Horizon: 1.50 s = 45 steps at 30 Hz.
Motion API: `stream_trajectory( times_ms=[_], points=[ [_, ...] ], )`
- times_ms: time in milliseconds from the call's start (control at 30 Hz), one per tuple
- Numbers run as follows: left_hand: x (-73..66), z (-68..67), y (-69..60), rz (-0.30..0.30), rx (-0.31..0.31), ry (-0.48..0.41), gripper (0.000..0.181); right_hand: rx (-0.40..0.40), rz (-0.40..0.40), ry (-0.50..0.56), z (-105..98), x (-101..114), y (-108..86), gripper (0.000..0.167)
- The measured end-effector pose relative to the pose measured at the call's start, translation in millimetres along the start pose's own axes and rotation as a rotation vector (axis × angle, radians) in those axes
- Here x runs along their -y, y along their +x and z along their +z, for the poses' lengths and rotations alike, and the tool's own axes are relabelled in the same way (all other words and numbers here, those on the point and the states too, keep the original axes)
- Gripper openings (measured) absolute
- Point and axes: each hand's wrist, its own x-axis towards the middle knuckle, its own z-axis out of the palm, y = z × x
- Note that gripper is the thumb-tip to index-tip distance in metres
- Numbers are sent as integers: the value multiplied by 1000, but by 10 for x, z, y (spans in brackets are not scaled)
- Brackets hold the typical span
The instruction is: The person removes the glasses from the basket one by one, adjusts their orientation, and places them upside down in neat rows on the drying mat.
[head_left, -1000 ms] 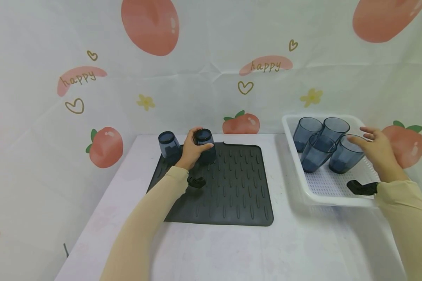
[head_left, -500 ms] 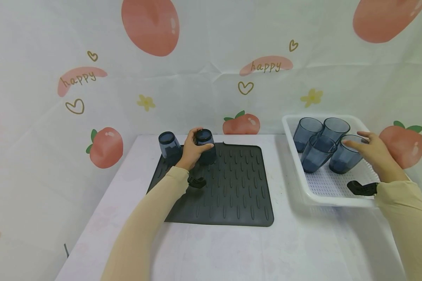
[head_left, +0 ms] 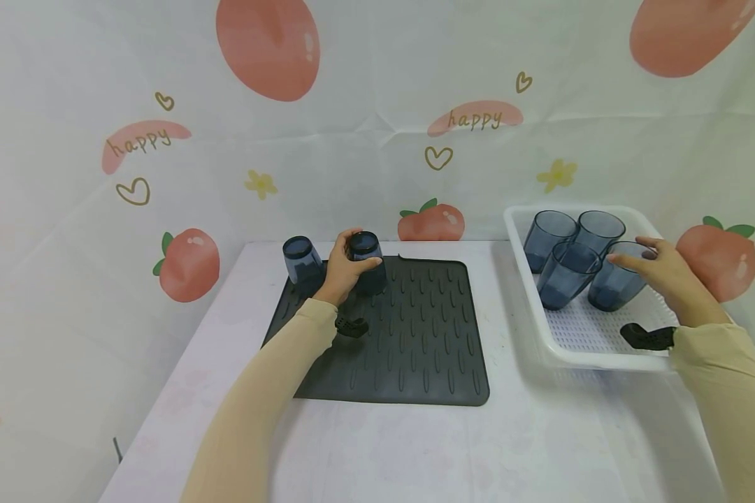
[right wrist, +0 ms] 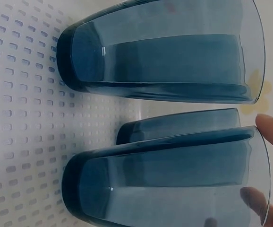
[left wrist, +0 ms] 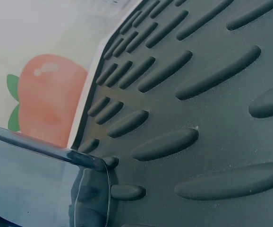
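Observation:
On the dark drying mat (head_left: 415, 328), my left hand (head_left: 346, 269) grips an upside-down blue drinking glass (head_left: 366, 253), thumb on its near right side. In the left wrist view that glass (left wrist: 32, 175) stands with its rim on the ridged mat. Beside it to the left is a second upside-down glass (head_left: 302, 260). My right hand (head_left: 670, 276) holds the front-right glass (head_left: 616, 283) in the white basket (head_left: 544, 335) at its rim. The right wrist view has a fingertip (right wrist: 268, 127) at the rim of this glass (right wrist: 160, 175), with another finger showing through the wall.
Several upright glasses share the basket, including one at front left (head_left: 568, 276) and two behind, left (head_left: 549, 237) and right (head_left: 600, 230). White table surface (head_left: 503, 447) lies in front of the mat and basket. A printed cloth (head_left: 352, 154) hangs behind.
My right hand has moved slightly left and closed its thumb and fingers onto the rim of the front-right glass. The left hand and its glass have stayed in place.

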Motion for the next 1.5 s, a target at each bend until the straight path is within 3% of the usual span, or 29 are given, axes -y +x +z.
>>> stream_trajectory(
  times_ms=[400, 733, 867, 1500],
  points=[
    [251, -17, 132, 26, -36, 1, 70, 17, 0, -6, 1, -3, 8, 100],
    [77, -12, 53, -1, -13, -13, 71, 42, 13, 7, -7, 0, 23, 103],
    [187, -13, 108, 20, -32, -1, 70, 43, 14, -6, -7, 22, 16, 104],
    [226, -7, 115, 28, -40, 10, 69, 72, -9, 37, -21, -33, 56, 106]
  ],
)
